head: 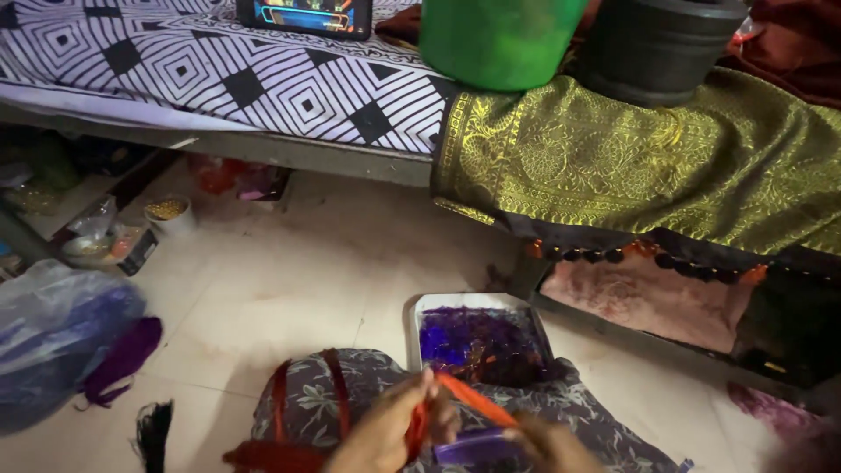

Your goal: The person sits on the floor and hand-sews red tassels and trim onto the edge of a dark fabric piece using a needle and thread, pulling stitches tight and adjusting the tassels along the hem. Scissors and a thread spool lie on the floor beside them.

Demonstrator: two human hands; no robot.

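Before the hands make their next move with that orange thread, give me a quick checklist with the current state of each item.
1. Left hand gripping the orange thread: ok, fingers closed round its lower end.
2. Right hand on the thread's other end: cannot tell, the hand is blurred and cut by the frame edge.
3. Thread taut between the hands: ok, it runs straight.
4. Tray of purple pieces close by: ok, just beyond the hands on the floor.
5. Small purple item under the right hand: cannot tell what it is or whether it is held.
6. Green bucket away from the hands: ok, up on the bed.
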